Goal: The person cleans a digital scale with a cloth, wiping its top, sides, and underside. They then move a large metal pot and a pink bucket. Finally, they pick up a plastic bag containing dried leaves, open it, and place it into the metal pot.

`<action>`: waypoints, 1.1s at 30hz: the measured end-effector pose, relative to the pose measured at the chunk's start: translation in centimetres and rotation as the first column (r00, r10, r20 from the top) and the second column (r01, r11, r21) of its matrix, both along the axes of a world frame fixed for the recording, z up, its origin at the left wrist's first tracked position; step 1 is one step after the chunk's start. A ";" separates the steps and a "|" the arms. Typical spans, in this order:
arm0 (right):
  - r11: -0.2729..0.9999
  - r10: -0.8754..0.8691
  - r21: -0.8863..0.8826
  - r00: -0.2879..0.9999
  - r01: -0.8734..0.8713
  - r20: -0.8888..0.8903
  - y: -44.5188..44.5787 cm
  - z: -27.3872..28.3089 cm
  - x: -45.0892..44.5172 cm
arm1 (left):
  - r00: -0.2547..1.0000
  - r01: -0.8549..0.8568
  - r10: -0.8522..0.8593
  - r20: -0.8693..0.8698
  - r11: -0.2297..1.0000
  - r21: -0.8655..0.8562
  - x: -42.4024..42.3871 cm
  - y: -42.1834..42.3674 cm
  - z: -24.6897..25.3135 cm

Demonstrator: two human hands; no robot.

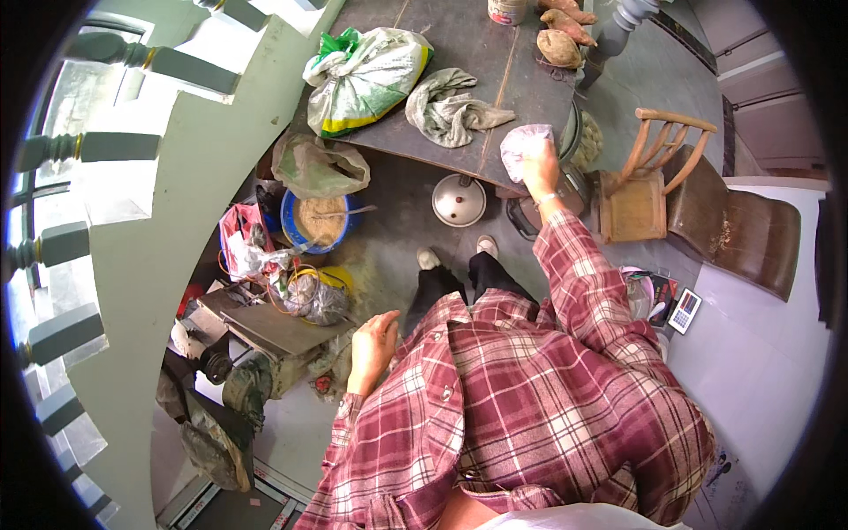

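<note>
My right hand point(542, 171) grips a crumpled, whitish-pink plastic bag point(520, 147) at the near right corner of the dark table point(457, 156). What the bag contains cannot be made out. Beside it on the tabletop lies a bunched grey cloth point(445, 109). Farther left rests a knotted white, green and yellow woven sack point(368, 79). My left hand point(372, 348) hangs by my left side, holding nothing, its fingers loosely bent. Below the table edge, a round metal lid with a dark knob point(458, 201) sits near my shoes.
On the floor at left, a blue bucket point(287, 222) holds tan meal and a stick, below a greenish plastic bag point(318, 165). Several sweet potatoes point(560, 48) lie at the table's far right. A wooden chair point(633, 209) stands at right. A stair wall point(192, 172) rises at left.
</note>
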State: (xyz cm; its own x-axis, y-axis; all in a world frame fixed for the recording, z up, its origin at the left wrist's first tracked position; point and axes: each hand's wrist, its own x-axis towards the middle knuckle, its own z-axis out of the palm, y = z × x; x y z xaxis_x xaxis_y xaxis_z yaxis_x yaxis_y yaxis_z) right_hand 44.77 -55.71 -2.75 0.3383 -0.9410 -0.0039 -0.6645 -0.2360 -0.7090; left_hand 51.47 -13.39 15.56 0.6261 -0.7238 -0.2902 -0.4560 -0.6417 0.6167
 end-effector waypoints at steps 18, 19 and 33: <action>0.749 0.333 0.234 0.658 -0.620 0.675 18.0 20.3 4.1 | 0.280 -0.550 -0.407 -0.869 0.674 -0.493 9.2 -7.8 3.5; 0.732 0.448 0.176 0.658 -0.659 0.605 20.7 20.4 4.9 | 0.247 -0.678 -0.414 -0.876 0.572 -0.461 8.4 -5.8 3.2; -0.006 0.961 0.121 0.027 -0.993 0.274 24.7 18.2 11.8 | 0.102 -0.779 -0.338 -0.936 -0.612 0.136 -1.1 9.4 -6.3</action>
State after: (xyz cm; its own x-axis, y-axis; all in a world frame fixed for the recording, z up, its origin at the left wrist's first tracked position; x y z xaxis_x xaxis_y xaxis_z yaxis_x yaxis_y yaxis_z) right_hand 56.56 -31.05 15.50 0.9429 0.3321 -0.0245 0.1326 -0.4420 -0.8872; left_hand 50.38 -3.96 9.29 0.8072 0.0238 -0.5898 0.0722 0.9877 0.1386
